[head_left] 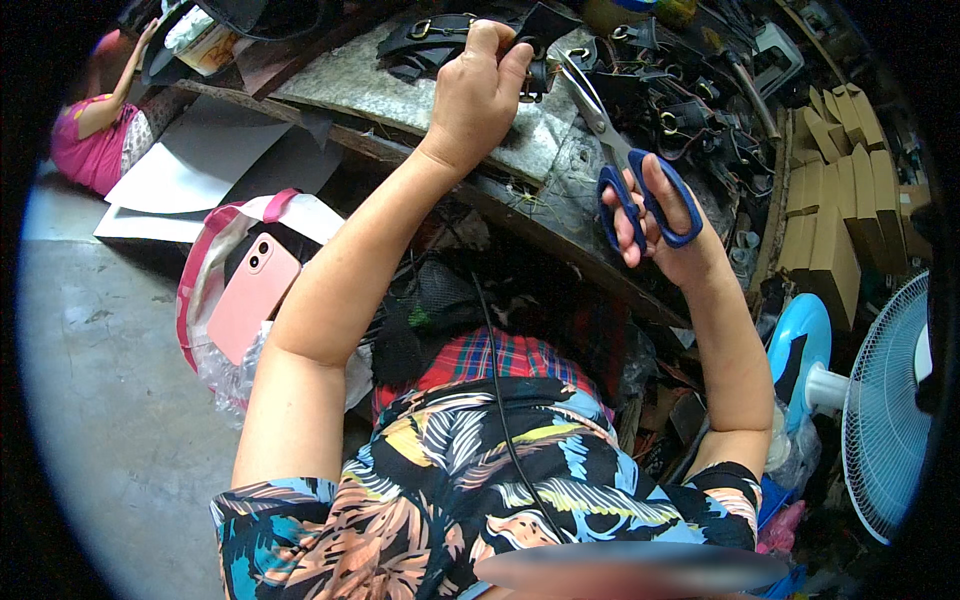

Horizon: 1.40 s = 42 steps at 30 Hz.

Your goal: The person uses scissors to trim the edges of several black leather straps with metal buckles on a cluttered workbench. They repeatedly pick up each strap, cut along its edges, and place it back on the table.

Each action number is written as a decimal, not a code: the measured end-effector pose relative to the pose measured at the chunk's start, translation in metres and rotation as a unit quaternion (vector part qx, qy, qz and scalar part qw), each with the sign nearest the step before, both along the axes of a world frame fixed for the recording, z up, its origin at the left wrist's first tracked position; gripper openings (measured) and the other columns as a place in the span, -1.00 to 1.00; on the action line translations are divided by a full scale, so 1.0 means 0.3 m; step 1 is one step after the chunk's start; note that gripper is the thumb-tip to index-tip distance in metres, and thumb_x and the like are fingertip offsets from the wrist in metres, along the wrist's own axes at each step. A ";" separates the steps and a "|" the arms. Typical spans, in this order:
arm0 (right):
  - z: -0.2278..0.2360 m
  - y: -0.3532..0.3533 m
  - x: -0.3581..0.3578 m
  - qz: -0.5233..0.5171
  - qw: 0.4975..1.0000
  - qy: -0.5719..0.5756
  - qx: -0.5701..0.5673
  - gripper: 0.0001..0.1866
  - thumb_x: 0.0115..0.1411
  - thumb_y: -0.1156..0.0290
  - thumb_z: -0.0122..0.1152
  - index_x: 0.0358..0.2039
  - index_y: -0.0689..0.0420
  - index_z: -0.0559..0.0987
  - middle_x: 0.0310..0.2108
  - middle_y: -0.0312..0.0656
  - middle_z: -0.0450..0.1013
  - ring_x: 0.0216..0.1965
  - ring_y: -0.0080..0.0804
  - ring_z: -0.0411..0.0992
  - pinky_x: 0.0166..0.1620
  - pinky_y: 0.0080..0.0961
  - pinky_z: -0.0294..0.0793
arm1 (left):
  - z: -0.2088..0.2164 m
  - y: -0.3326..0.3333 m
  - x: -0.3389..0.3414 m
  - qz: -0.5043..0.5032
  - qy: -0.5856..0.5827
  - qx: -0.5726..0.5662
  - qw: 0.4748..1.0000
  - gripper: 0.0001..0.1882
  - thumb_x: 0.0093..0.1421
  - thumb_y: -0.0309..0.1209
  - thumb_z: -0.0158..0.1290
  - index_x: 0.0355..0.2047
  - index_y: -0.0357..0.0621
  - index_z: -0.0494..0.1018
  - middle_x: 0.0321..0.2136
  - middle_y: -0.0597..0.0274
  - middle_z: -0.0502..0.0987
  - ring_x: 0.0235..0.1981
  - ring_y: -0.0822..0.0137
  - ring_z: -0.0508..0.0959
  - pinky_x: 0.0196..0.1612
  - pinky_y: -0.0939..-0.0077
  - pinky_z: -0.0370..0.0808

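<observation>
Pinching a black strap (pixel 537 74) in the closed left hand (pixel 478 97) at top centre; gripping blue-handled scissors (pixel 602 127) in the right hand (pixel 664 222), right of centre; aiming the blades (pixel 585 95) up near the strap; facing more buckled straps (pixel 690 118) at upper right.

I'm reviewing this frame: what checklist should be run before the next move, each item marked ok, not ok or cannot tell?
1. Scissors in hand: ok, the right hand has its fingers in the blue loops.
2. Black strap held: ok, the left hand grips it over the bench.
3. Left fingers apart from the blades: ok in this view, though the gap looks narrow.
4. Blades touching the strap: cannot tell, depth is unclear there.
5. Bench uncluttered around the blades: not ok, other straps crowd the right side.
6. Phone off the bench: ok, it lies lower, to the left.
</observation>
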State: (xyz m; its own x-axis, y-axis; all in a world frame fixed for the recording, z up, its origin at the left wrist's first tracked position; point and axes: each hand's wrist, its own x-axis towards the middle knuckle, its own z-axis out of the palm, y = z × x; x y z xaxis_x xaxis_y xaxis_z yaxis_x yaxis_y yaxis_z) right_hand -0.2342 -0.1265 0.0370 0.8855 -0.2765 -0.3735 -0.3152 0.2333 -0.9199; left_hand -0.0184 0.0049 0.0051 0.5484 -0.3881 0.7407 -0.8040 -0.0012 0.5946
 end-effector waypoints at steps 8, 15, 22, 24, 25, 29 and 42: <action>-0.007 -0.012 0.009 -0.017 0.998 -0.041 0.040 -0.39 0.32 -0.16 0.07 -0.29 0.27 0.51 -0.70 -0.26 0.42 -0.79 -0.57 0.34 -0.69 -0.72 0.34 | -0.004 0.002 -0.017 0.022 -0.038 -0.027 0.999 -0.81 0.33 -0.37 0.06 -0.18 -0.18 0.32 -0.54 0.01 0.58 -0.49 -0.01 0.65 -0.45 0.25 0.57; -0.020 -0.002 -0.004 -0.045 0.997 -0.059 -0.004 -0.38 0.31 -0.18 0.09 -0.25 0.27 0.49 -0.67 -0.25 0.42 -0.75 -0.55 0.36 -0.65 -0.69 0.35 | 0.017 0.022 -0.004 -0.005 0.066 0.011 0.998 -0.86 0.17 -0.42 0.19 -0.28 -0.10 0.48 -0.26 0.13 0.49 -0.12 0.25 0.49 -0.04 0.47 0.47; -0.045 0.064 -0.062 -0.032 0.985 -0.159 -0.060 -0.51 0.32 0.02 0.18 -0.17 0.29 0.46 -0.59 -0.21 0.46 -0.65 -0.54 0.42 -0.56 -0.68 0.41 | 0.036 0.132 -0.102 -0.146 0.204 0.054 0.967 -0.81 0.30 -0.37 0.16 -0.22 -0.28 0.53 -0.39 0.43 0.55 -0.33 0.64 0.46 -0.21 0.72 0.39; -0.042 0.086 -0.091 -0.007 0.987 -0.154 -0.034 -0.69 0.29 0.27 0.26 -0.18 0.27 0.48 -0.55 -0.23 0.47 -0.60 -0.60 0.43 -0.53 -0.70 0.44 | 0.037 0.183 -0.144 -0.209 0.325 0.071 0.920 -0.80 0.33 -0.34 0.13 -0.19 -0.24 0.53 -0.38 0.38 0.55 -0.39 0.61 0.52 -0.34 0.70 0.51; -0.039 0.100 -0.109 0.000 0.988 -0.137 -0.072 -0.72 0.27 0.31 0.28 -0.18 0.26 0.48 -0.55 -0.25 0.47 -0.59 -0.61 0.43 -0.53 -0.71 0.43 | 0.040 0.205 -0.161 -0.248 0.411 0.067 0.875 -0.79 0.34 -0.32 0.11 -0.17 -0.22 0.52 -0.37 0.36 0.56 -0.42 0.60 0.55 -0.40 0.69 0.55; -0.014 0.126 -0.185 0.003 0.966 -0.079 -0.248 -0.71 0.11 0.42 0.45 -0.24 0.24 0.53 -0.52 -0.28 0.50 -0.53 -0.61 0.45 -0.47 -0.65 0.44 | 0.050 0.262 -0.211 -0.274 0.511 0.048 0.813 -0.75 0.34 -0.29 0.10 -0.14 -0.23 0.52 -0.35 0.31 0.56 -0.44 0.56 0.58 -0.48 0.64 0.61; 0.059 0.028 -0.299 0.052 0.581 -0.102 -0.805 -0.47 -0.18 0.25 0.53 -0.15 0.08 0.57 -0.40 -0.23 0.54 -0.47 -0.26 0.48 -0.40 -0.40 0.38 | 0.022 0.317 -0.229 -0.275 0.588 0.009 0.761 -0.80 0.28 -0.33 0.16 -0.22 -0.21 0.54 -0.50 0.35 0.58 -0.68 0.61 0.49 -0.65 0.76 0.45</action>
